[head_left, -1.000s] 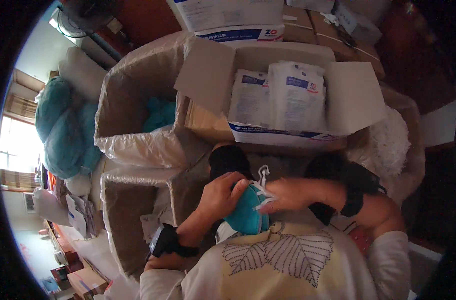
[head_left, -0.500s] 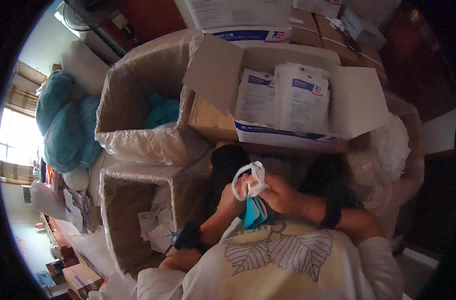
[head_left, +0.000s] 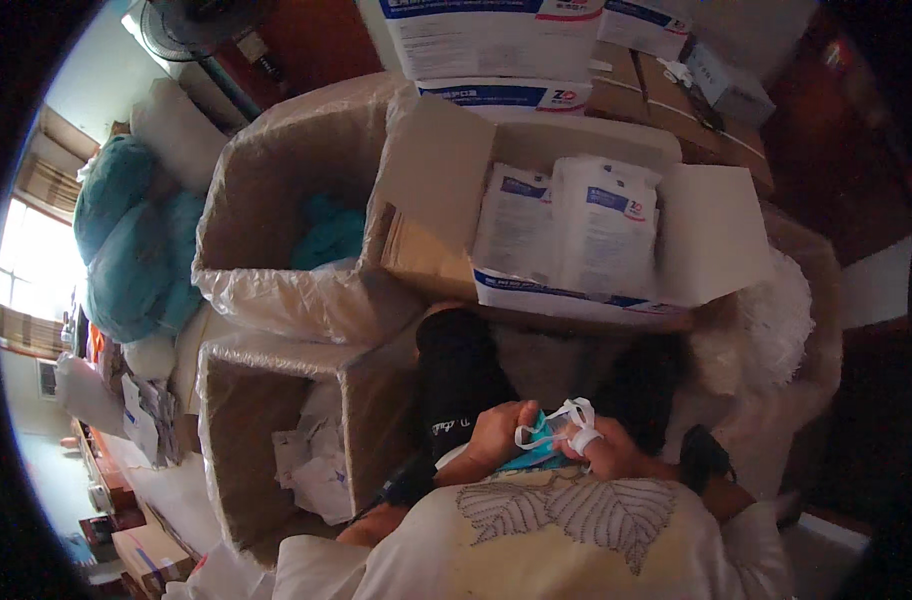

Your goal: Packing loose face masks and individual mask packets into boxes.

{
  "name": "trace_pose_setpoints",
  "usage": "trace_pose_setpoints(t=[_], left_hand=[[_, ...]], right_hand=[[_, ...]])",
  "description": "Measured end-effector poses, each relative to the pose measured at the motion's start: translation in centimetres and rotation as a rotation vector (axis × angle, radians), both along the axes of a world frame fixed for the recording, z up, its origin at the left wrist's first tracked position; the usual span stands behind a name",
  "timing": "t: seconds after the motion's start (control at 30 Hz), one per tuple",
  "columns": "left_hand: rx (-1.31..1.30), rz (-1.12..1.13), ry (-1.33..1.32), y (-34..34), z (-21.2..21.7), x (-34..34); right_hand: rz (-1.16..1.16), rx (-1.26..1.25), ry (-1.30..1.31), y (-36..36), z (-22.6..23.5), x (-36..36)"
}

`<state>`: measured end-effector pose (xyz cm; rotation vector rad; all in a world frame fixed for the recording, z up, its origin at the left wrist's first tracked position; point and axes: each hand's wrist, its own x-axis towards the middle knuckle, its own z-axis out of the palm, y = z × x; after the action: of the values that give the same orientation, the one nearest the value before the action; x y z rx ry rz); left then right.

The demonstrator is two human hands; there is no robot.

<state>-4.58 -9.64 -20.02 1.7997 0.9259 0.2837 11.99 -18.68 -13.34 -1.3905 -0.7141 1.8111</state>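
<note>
Clamping the left hand [head_left: 500, 436] on the edge of a teal mask [head_left: 532, 457] and closing the right hand [head_left: 616, 455] on its white straps [head_left: 579, 407], holding the mask low, just in front of the leaf-patterned shirt [head_left: 566, 515]. Facing an open white carton [head_left: 716, 230] containing flat packets [head_left: 608, 235], bearing blue bands, small red marks and rows of fine print; showing similar blue and red print on the stacked cartons [head_left: 491, 45] behind. Being hemmed in on the left by a farther box [head_left: 286, 297] and a nearer box [head_left: 276, 352], both cardboard lined with crinkled clear plastic, containing soft teal pieces [head_left: 331, 235] and white sheets [head_left: 318, 475] respectively. Bordering on a bushy white heap [head_left: 784, 320] at the right.
</note>
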Motion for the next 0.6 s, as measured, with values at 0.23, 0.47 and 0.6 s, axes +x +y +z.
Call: trace_pose_setpoints(t=[0.23,0.47,0.6], left_hand=[[-0.081,-0.043,0.100,0.2,-0.9,0.8],[-0.070,-0.096,0.079,0.7,-0.1,0.7],[-0.054,0.078,0.112,1.3,-1.8,0.3]], right_hand=[[-0.300,0.060,-0.103,-1.3,0.7,-1.2],[-0.145,0.146,-0.058,-1.8,-2.2,-0.6],[-0.012,0.287,0.155,-0.1,-4.4,1.3]])
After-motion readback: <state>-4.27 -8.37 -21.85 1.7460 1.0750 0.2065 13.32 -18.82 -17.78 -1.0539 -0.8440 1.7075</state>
